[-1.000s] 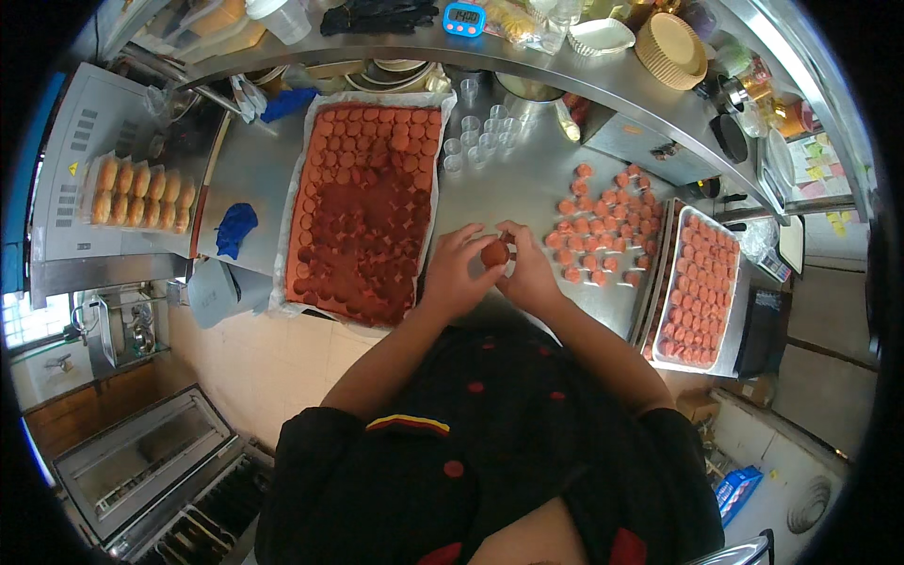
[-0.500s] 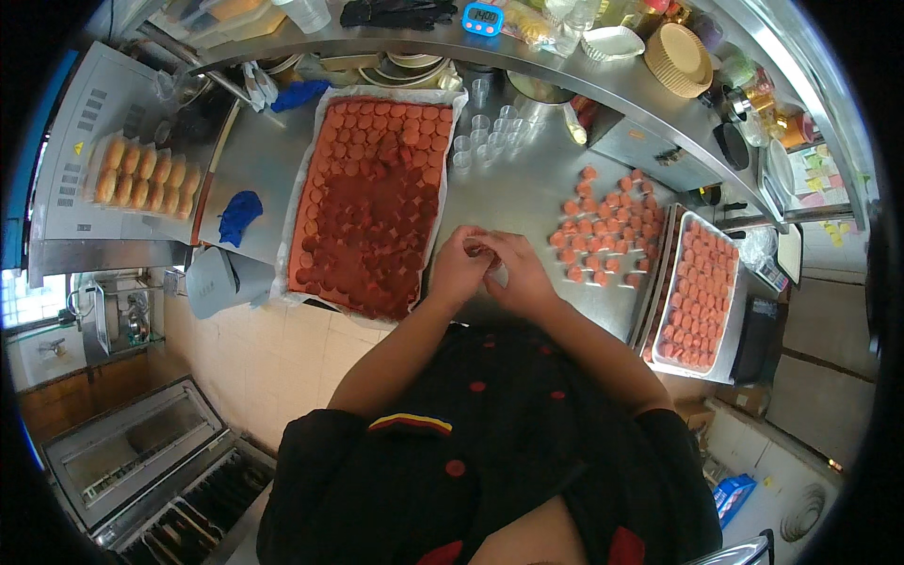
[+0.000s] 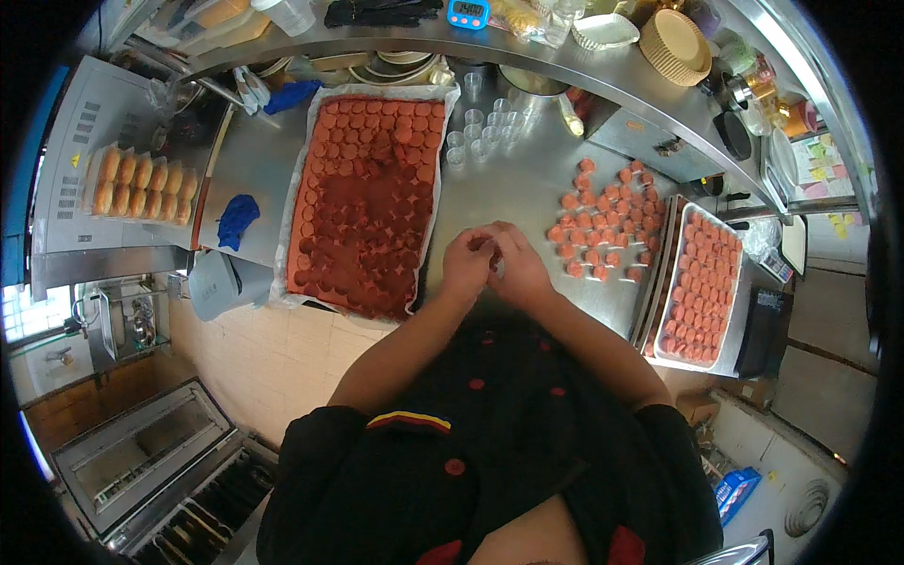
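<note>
My left hand (image 3: 465, 268) and my right hand (image 3: 521, 268) meet above the counter's front part. The fingers of both are curled round one small reddish-brown piece (image 3: 492, 253) with something clear or whitish at its lower edge. Fingers hide most of it, so its kind does not show. Left of my hands lies a paper-lined sheet of red cake (image 3: 367, 198), cut into small rounds, with gaps in its middle and lower part. On the counter to the right stand several red rounds (image 3: 603, 226), with pale or clear edges showing.
A white-rimmed tray (image 3: 667, 320) of red rounds sits at the far right. Small clear cups (image 3: 473, 132) are grouped behind my hands, under a loaded metal shelf (image 3: 527, 52). To the left are a blue cloth (image 3: 238, 220), a grey bin (image 3: 221, 281) and boxed buns (image 3: 141, 188).
Both hands stay together round the small piece, with the fingers slightly shifted. Less of its pale part shows now. The whole view has moved a little.
</note>
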A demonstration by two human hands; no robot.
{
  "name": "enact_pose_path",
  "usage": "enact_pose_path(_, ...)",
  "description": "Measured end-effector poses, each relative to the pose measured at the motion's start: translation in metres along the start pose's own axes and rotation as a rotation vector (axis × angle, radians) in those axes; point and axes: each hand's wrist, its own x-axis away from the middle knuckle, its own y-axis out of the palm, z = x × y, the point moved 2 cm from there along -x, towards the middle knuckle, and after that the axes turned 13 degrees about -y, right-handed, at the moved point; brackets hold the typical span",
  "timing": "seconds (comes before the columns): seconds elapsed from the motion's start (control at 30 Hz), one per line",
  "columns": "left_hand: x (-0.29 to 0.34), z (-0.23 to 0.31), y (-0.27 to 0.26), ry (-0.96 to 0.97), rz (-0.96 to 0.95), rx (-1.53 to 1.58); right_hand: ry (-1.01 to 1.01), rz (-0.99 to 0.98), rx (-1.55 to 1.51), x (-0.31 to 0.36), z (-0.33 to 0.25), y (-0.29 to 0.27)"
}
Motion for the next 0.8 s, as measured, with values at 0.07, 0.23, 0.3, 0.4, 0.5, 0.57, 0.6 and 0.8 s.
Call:
enact_pose_path(0.07,-0.003,0.0,0.002,0.013,0.032,0.102,0.064,-0.028,-0.039,0.0,0.003,0.0)
enact_pose_path(0.23,-0.014,-0.005,0.002,0.077,0.155,-0.25,0.158,-0.085,0.069,0.002,0.01,-0.002)
enact_pose_path(0.3,-0.008,0.018,0.004,-0.014,0.187,-0.478,0.141,-0.082,0.001,0.005,0.015,-0.001)
enact_pose_path(0.4,-0.019,0.002,0.004,0.057,0.215,-0.194,0.315,-0.141,-0.035,0.004,0.022,-0.001)
enact_pose_path(0.5,-0.04,-0.02,-0.006,0.214,0.261,-0.356,0.218,-0.107,-0.015,-0.004,0.01,-0.005)
enact_pose_path(0.57,-0.025,0.003,0.008,0.156,0.248,-0.329,0.158,-0.087,-0.024,-0.003,0.012,-0.004)
enact_pose_path(0.6,-0.019,0.012,0.01,0.129,0.249,-0.314,0.181,-0.104,-0.051,-0.003,0.017,-0.001)
enact_pose_path(0.8,-0.062,-0.028,-0.018,0.176,0.125,-0.42,0.206,-0.268,0.25,0.0,0.098,0.015)
